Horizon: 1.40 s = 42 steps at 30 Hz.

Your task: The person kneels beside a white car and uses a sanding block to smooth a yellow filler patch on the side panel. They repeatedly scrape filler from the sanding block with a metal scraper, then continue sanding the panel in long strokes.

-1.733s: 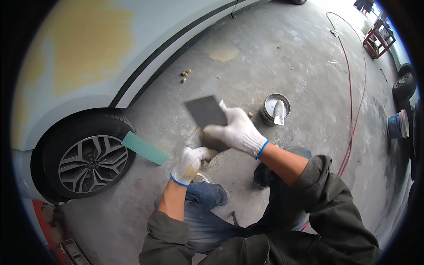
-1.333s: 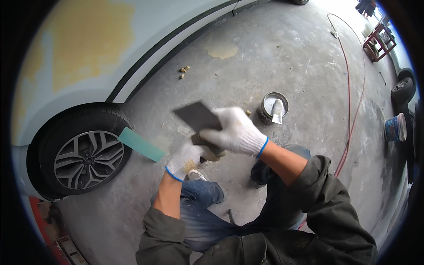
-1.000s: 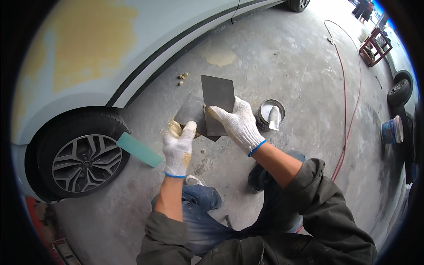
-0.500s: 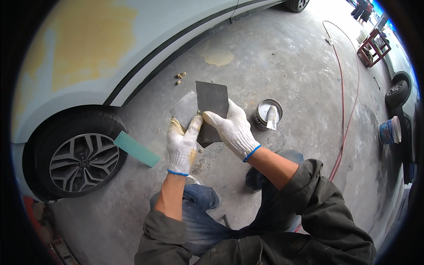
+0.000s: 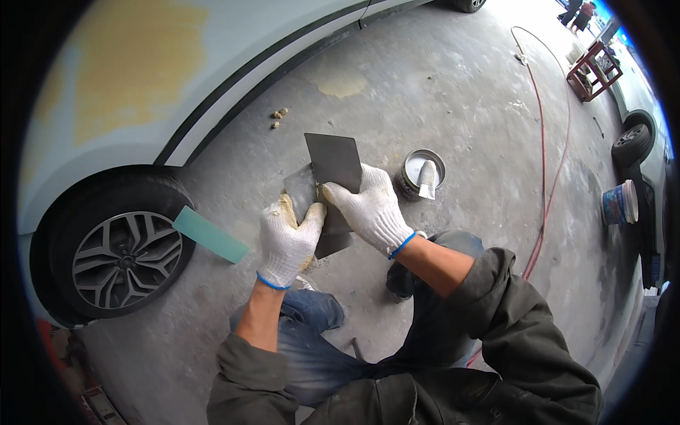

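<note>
Head view, left hand (image 5: pixel 289 241), right hand (image 5: pixel 372 212) gripping plates (image 5: pixel 333 160), bucket (image 5: pixel 614 206) (print illegible)

The grey floor (image 5: pixel 474 212) bears a round can (image 5: pixel 413 168) and red hose (image 5: pixel 543 170).

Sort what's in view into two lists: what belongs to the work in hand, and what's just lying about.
In the work:
grey plate, in the left hand
dark plate, in the right hand
probably the tin and the tube on it

Apparently just about:
green strip (unsure)
lumps
hose
bucket
</note>
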Motion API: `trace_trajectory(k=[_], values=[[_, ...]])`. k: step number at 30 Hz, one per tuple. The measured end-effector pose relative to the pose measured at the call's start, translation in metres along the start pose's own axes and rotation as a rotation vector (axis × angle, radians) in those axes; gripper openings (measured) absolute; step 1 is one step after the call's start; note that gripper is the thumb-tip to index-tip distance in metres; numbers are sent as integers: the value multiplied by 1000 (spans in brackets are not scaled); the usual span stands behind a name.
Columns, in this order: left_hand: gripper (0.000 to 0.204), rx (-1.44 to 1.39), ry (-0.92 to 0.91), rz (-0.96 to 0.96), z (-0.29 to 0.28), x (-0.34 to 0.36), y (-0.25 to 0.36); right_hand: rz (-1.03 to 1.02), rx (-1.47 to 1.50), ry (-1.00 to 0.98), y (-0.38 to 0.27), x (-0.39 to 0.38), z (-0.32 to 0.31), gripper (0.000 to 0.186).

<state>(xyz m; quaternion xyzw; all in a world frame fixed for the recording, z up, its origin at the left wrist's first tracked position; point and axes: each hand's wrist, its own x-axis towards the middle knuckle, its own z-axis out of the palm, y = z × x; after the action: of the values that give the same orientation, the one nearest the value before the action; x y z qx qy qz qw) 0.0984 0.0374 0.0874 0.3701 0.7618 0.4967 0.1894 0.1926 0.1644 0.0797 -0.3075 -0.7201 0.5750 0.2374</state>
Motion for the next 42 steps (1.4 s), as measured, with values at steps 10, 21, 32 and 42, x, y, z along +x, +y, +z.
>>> trace_trajectory(k=[10,21,32,42], values=[[19,-152,-348,-181,-13,3,-22,-354,-261,-197,-10,-10,-2,23],[23,-673,266,-140,7,18,-20,284,321,48,-2,5,10,30],[28,-114,350,-48,20,-5,0,252,324,112,-6,-3,13,26],[23,-279,102,-105,15,-4,1,133,349,11,8,9,-8,25]])
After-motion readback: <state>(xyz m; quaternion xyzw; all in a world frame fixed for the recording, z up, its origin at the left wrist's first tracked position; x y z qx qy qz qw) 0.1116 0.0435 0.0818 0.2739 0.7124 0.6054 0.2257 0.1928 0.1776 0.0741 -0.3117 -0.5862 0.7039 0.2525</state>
